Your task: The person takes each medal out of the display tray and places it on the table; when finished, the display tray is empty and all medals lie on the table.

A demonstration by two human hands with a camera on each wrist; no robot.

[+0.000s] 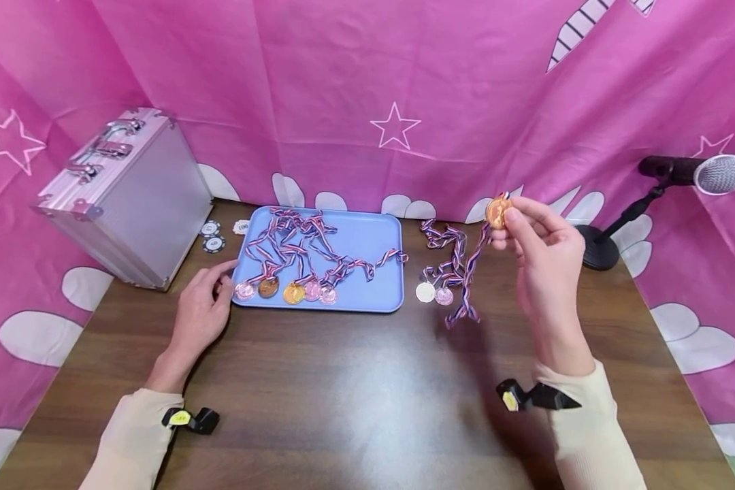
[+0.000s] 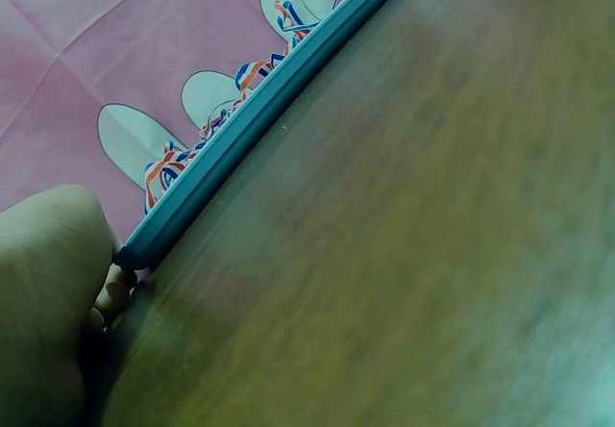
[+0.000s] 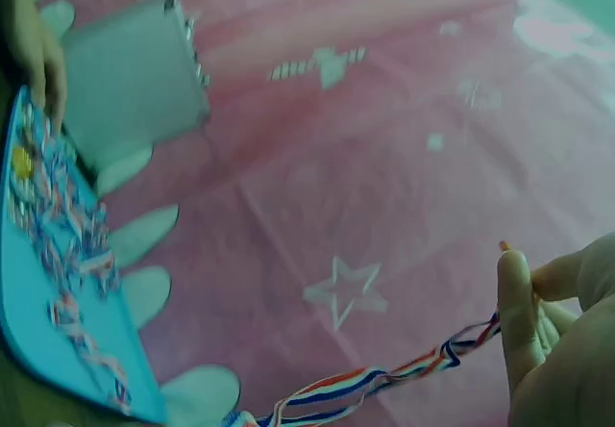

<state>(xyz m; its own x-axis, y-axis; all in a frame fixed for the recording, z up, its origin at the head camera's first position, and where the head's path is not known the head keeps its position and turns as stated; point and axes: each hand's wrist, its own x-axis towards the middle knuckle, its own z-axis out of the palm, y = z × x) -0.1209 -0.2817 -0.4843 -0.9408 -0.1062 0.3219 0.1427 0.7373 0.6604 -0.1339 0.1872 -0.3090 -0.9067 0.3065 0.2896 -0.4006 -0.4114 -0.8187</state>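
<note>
My right hand [image 1: 542, 238] pinches a gold medal [image 1: 498, 212] between thumb and fingers, above the table right of the blue tray. The medal's striped ribbon [image 3: 384, 379] hangs down from it. My left hand [image 1: 203, 306] grips the blue tray [image 1: 373, 235] at its left edge, near the front corner. Along the tray's front lie a bronze-coloured medal [image 1: 268, 288], a gold medal [image 1: 294, 293] and several pinkish shiny ones, their ribbons tangled behind them. Right of the tray, a silver medal [image 1: 425, 292] and a pinkish medal [image 1: 444, 296] lie on the table with bunched ribbons.
A silver case [image 1: 128, 204] stands at the back left. Several poker chips [image 1: 213, 243] lie between it and the tray. At the right back, a microphone [image 1: 698, 173] leans out on a black stand [image 1: 600, 252]. Pink cloth [image 1: 331, 102] hangs behind the wooden table [image 1: 318, 395].
</note>
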